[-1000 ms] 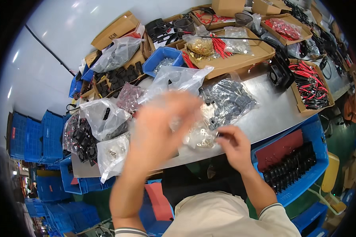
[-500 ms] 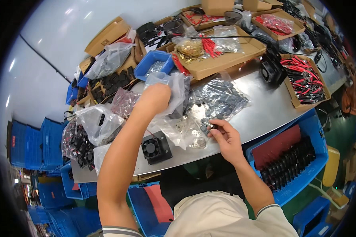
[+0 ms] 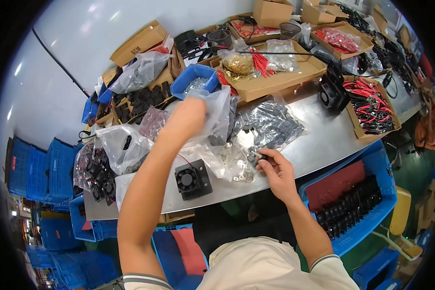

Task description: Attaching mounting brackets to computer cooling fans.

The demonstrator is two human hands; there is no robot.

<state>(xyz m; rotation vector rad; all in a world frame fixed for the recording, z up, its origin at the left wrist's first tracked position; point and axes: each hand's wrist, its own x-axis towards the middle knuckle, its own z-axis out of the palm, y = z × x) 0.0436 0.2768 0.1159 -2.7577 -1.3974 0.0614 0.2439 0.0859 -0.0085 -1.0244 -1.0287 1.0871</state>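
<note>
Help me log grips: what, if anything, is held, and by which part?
Right hand: a small metallic part, pinched at its right end. Left hand, blurred at the plastic bag: cannot tell.

The left arm bends at the elbow point(image 3: 136, 244) on the near side of the black fan point(image 3: 186, 179), and the left forearm point(image 3: 144, 193) slants up past the fan's left edge. The left grip point(image 3: 189, 116) is beyond the fan, blurred, its fingers hidden. Well to the right of the fan, the right forearm point(image 3: 304, 217) angles inward from the near side. The right grip point(image 3: 278, 171) hangs to the fan's right, thumb point(image 3: 268, 169) and forefinger point(image 3: 269, 152) drawn into a pinch. The torso point(image 3: 270, 263) sits nearer than the fan, between both arms.
</note>
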